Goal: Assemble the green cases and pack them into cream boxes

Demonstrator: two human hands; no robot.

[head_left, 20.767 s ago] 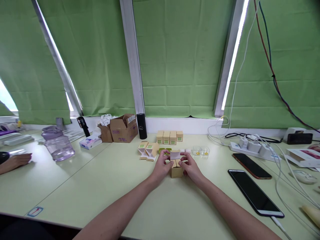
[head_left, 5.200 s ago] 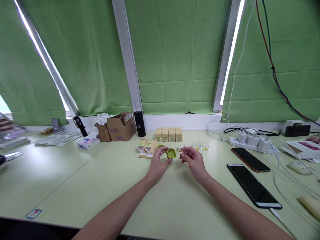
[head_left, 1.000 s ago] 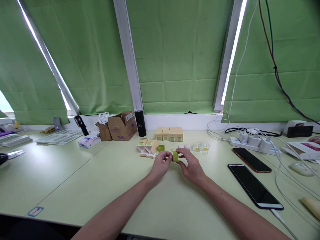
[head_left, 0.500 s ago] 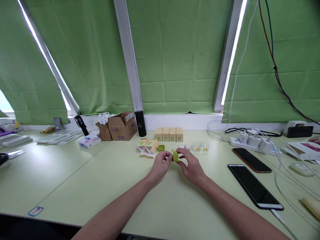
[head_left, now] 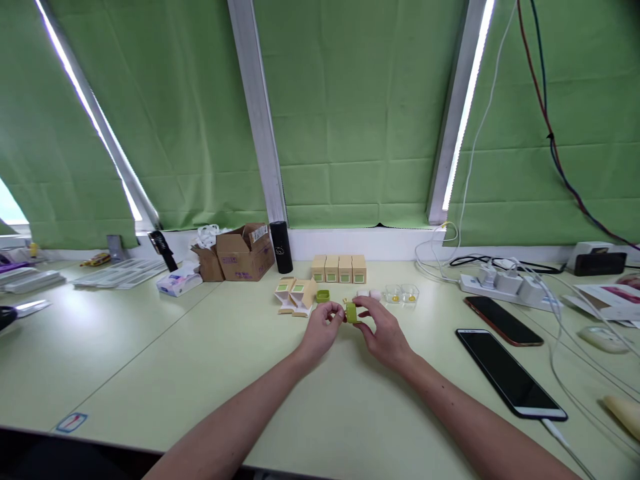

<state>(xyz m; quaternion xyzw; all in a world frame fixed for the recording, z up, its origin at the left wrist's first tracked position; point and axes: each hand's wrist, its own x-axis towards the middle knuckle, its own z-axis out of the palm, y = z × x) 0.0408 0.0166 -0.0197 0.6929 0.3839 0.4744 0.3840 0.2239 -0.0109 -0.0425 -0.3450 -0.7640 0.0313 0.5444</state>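
In the middle of the table, a small green case (head_left: 352,313) is held up between my two hands. My right hand (head_left: 383,333) grips it from the right, thumb below and fingers on top. The fingers of my left hand (head_left: 323,328) are pinched together at its left edge, where a tiny gold-coloured piece shows; the exact grip is partly hidden. Just behind my left hand lies another green case piece (head_left: 323,295). Opened cardboard boxes (head_left: 301,296) with green squares lie left of it. Behind my right hand are small white pieces (head_left: 374,294) and clear cups (head_left: 401,293) with yellow bits.
Closed small boxes (head_left: 339,269) stand in a row at the back, near a black cylinder (head_left: 281,247) and a large open carton (head_left: 245,253). To the right lie two phones (head_left: 510,373), a power strip (head_left: 505,291), cables and a mouse (head_left: 604,339). A tissue pack (head_left: 179,283) lies left.
Almost nothing differs. Both hands stay in place around the small green case, with at most a very slight shift of the fingers.
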